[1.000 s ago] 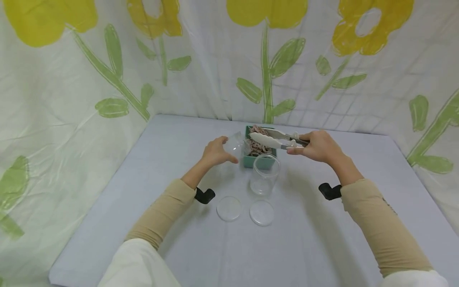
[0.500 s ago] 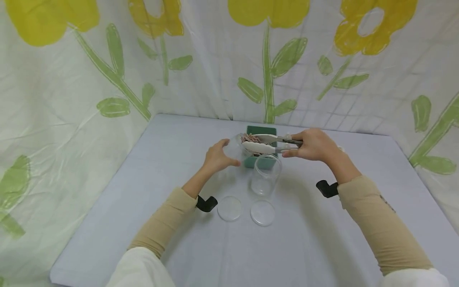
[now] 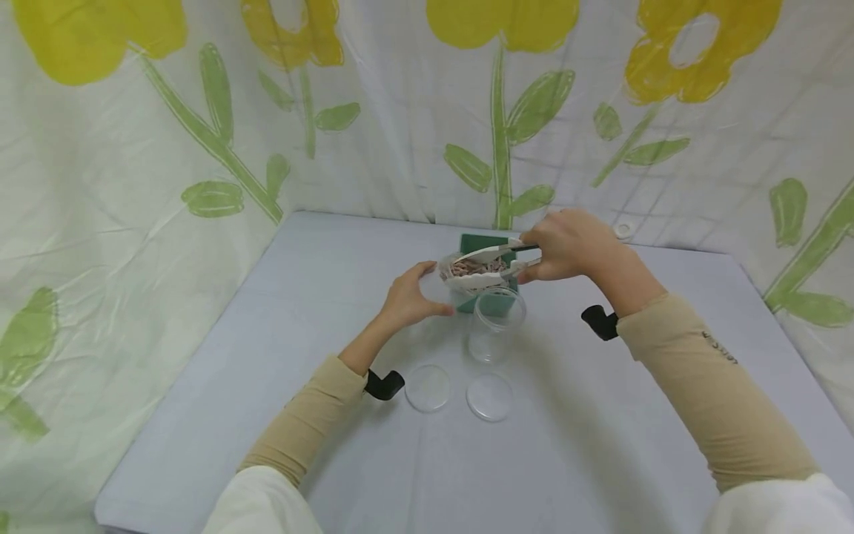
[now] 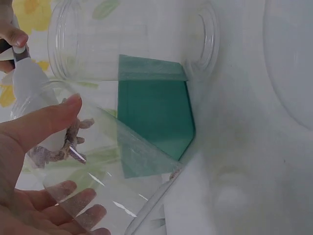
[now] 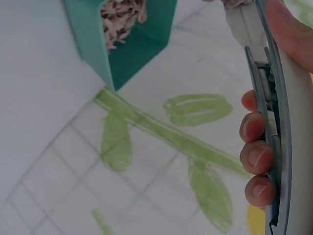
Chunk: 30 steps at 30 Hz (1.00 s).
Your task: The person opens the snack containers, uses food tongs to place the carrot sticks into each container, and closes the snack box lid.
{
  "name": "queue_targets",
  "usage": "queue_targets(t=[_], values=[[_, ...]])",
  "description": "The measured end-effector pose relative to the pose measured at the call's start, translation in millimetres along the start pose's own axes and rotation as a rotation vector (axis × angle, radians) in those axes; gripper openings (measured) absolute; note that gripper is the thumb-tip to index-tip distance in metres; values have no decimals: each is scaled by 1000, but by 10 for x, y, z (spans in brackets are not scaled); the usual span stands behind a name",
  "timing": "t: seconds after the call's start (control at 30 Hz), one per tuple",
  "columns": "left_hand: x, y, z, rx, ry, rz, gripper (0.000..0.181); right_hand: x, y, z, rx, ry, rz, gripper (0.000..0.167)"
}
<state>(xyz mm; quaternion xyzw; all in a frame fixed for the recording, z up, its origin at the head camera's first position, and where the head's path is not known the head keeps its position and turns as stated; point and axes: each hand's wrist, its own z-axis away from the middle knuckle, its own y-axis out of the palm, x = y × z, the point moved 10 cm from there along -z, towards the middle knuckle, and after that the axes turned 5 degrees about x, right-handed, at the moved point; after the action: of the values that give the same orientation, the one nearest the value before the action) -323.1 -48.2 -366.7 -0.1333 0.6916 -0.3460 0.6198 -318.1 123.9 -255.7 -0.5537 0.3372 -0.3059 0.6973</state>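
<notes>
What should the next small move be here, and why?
Probably open the tongs a little to let the brown shreds drop into the tilted jar: the right hand holds the tongs at the jar's mouth, shreds lie by their tips, and the left hand holds the jar.

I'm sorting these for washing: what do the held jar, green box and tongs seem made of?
Held jar: clear, glossy plastic or glass, from its transparency and bright streaks.
Green box: probably smooth plastic, from its even, opaque colour.
Tongs: white, matte tips, perhaps plastic; handles likely metal, being grey and shiny.
</notes>
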Motion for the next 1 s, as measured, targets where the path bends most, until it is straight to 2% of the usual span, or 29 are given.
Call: queue_targets(t=[0.13,0.3,0.43,0.57,0.7,0.77,0.87,1.0], values=[[-17,13,-14,-4,43,42,90,99,-70,-31,19,-8,32,51],[24,56,-3,10,52,100,87,153,-83,-8,11,-12,28,48],[88,72,20,9,51,148,81,95,-93,43,-1,14,-8,47],[224,71,36,-1,7,229,76,-59,-96,115,-9,79,-82,57],[366,65,58,-20,-59,308,67,-281,-47,172,-47,173,-183,53],[405,68,69,-27,-78,335,63,-370,20,175,-54,219,-188,55],[447,97,80,-26,-101,351,62,-444,182,139,-15,278,-150,69],[474,173,80,-6,-124,352,61,-463,423,54,81,316,-101,75]])
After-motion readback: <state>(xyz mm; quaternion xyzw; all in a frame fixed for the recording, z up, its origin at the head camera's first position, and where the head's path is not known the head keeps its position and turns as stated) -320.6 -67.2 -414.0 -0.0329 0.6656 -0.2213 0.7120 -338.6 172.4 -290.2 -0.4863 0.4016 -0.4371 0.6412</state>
